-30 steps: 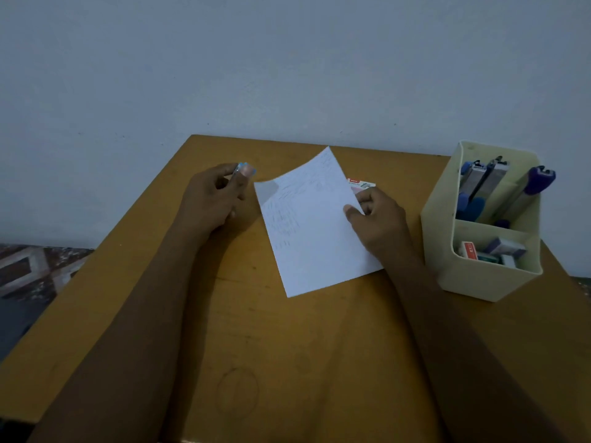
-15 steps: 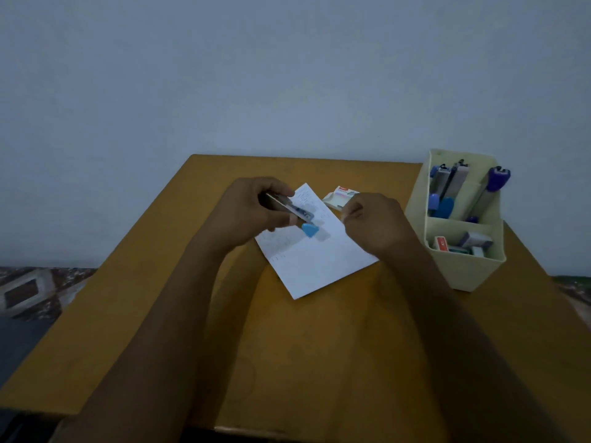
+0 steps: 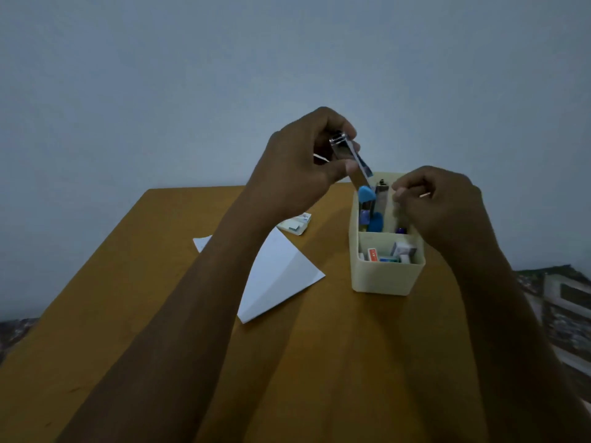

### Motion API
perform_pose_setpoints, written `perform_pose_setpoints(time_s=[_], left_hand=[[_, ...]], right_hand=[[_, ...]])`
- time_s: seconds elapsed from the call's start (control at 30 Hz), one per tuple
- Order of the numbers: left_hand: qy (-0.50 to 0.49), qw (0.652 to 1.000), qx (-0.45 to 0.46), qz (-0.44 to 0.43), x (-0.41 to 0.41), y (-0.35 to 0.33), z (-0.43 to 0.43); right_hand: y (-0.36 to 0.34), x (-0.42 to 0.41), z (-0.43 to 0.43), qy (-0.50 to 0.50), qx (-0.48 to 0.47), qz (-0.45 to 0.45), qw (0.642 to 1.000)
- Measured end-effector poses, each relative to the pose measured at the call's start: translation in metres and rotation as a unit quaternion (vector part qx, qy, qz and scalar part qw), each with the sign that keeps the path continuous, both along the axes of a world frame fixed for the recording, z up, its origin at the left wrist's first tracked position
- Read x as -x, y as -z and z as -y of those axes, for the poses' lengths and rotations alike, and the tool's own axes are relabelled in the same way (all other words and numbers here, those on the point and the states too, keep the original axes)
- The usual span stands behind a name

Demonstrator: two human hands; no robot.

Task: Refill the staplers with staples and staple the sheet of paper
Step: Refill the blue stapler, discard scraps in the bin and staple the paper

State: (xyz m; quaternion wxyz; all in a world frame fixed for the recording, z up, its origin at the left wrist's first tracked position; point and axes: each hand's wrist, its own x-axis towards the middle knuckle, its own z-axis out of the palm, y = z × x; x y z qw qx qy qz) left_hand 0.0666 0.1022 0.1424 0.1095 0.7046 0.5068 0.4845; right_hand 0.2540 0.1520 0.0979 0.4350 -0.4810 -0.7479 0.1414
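Observation:
My left hand (image 3: 297, 167) grips a metal stapler (image 3: 348, 158) with a blue tip, holding it tilted above the cream organizer box (image 3: 383, 279). The blue tip points down into the box's back compartment, where other staplers (image 3: 375, 220) stand. Over the right side of that compartment my right hand (image 3: 441, 206) has its fingers curled round the top of a purple stapler (image 3: 399, 230), most of which is hidden by the hand. The white sheet of paper (image 3: 281, 276) lies on the wooden table (image 3: 319, 362), partly under my left forearm.
A small open staple box (image 3: 295, 223) lies on the table behind the paper. Several small staple boxes (image 3: 388, 252) fill the organizer's front compartment. A plain wall stands behind the table's far edge, and patterned floor shows at the right.
My left hand lifted the blue-tipped stapler off the paper and carried it right, above the organizer. My right hand left the paper and moved onto the organizer's back compartment. The camera swung right.

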Motion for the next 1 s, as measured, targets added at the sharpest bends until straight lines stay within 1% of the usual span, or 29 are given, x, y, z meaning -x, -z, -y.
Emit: perform_pose_setpoints(time_s=[0.17, 0.3, 0.4, 0.57, 0.73, 0.87, 1.0], left_hand=[[0.014, 0.997, 0.001, -0.078, -0.032, -0.003, -0.029], [0.008, 0.991, 0.010, -0.136, -0.049, 0.003, -0.050], [-0.001, 0.985, 0.015, -0.170, -0.055, 0.009, -0.062], [-0.012, 0.978, 0.043, -0.202, -0.062, 0.022, -0.075], [-0.020, 0.971, 0.074, -0.227, -0.066, 0.037, -0.085], [-0.024, 0.953, 0.105, -0.285, -0.067, 0.045, -0.090], [-0.036, 0.948, 0.100, -0.301, -0.065, 0.044, -0.094]], right_hand=[[0.011, -0.026, -0.017, 0.042, -0.007, -0.024, 0.999], [0.022, -0.031, -0.027, 0.048, -0.025, -0.026, 0.998], [0.029, -0.031, -0.034, 0.044, -0.012, -0.031, 0.998], [0.036, -0.031, -0.039, 0.018, 0.017, -0.032, 0.999], [0.038, -0.030, -0.040, 0.013, 0.019, -0.045, 0.999], [0.039, -0.027, -0.041, 0.016, 0.038, -0.053, 0.998], [0.043, -0.024, -0.042, 0.027, 0.046, -0.049, 0.997]])
